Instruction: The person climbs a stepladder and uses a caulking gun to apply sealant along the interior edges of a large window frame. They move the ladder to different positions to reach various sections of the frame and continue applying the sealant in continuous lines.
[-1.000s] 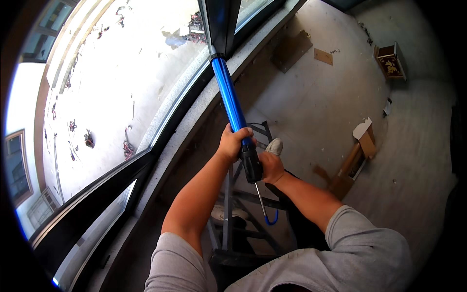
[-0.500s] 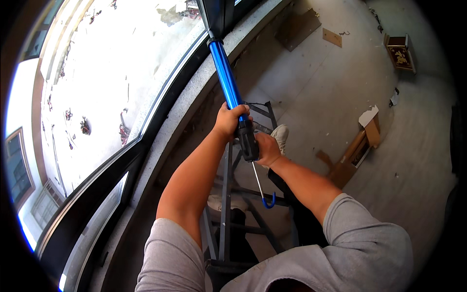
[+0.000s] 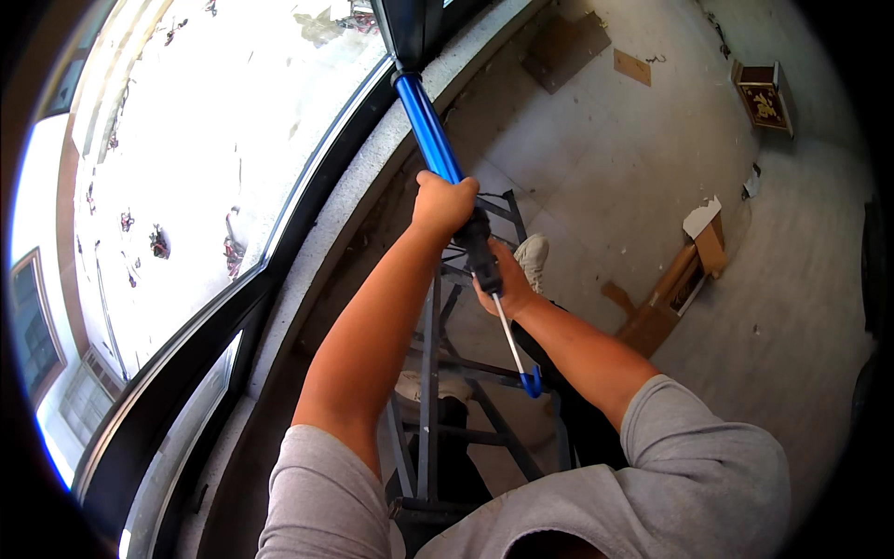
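Observation:
A caulking gun (image 3: 430,129) with a shiny blue barrel and black handle slants between my hands. My left hand (image 3: 443,203) is wrapped round the rear of the barrel, just ahead of the handle. Behind it, my right hand (image 3: 508,281) is closed about the black handle; the trigger is hidden. From the back sticks a thin metal rod ending in a blue hook (image 3: 532,381). The barrel's front end meets the dark upright of the window frame (image 3: 407,33) in the picture, and the nozzle cannot be made out against it.
Below me stands a dark metal ladder (image 3: 429,391), my shoe (image 3: 533,261) beside its top bars. A pale stone sill (image 3: 331,210) runs along the window at left. On the floor lie torn cardboard (image 3: 663,300), brown boards (image 3: 568,51) and a small dark red box (image 3: 764,98).
The gun's rear end and hooked rod have swung slightly right, and the gun looks rolled a little. My left hand has shifted slightly up and turned over the barrel.

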`<state>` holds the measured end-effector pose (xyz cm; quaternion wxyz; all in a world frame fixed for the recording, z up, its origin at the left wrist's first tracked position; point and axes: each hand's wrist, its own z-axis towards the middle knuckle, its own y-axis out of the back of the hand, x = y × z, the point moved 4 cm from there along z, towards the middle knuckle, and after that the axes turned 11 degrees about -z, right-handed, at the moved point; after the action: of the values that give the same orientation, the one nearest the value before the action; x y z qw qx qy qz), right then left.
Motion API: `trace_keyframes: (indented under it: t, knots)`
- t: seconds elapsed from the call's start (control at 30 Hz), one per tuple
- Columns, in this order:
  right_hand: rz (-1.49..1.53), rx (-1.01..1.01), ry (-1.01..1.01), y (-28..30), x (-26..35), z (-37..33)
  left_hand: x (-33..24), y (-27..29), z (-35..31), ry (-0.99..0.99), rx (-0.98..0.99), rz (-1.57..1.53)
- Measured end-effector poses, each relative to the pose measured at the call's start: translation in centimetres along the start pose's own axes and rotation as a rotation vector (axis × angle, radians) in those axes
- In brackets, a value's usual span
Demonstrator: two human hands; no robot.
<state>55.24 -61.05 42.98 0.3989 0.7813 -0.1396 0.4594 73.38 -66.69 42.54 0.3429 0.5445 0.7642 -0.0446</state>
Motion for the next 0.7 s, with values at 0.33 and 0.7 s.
trace_keyframes:
  t: [0.33,0.7]
  knots:
    - [-0.118,-0.030,0.174,4.2,2.6,2.8,-2.7,-0.7,-1.0,0.351,0.300,-0.858]
    - [-0.202,0.060,0.221,3.2,4.3,1.6,0.5,1.6,-1.1,0.396,0.331,-0.892]
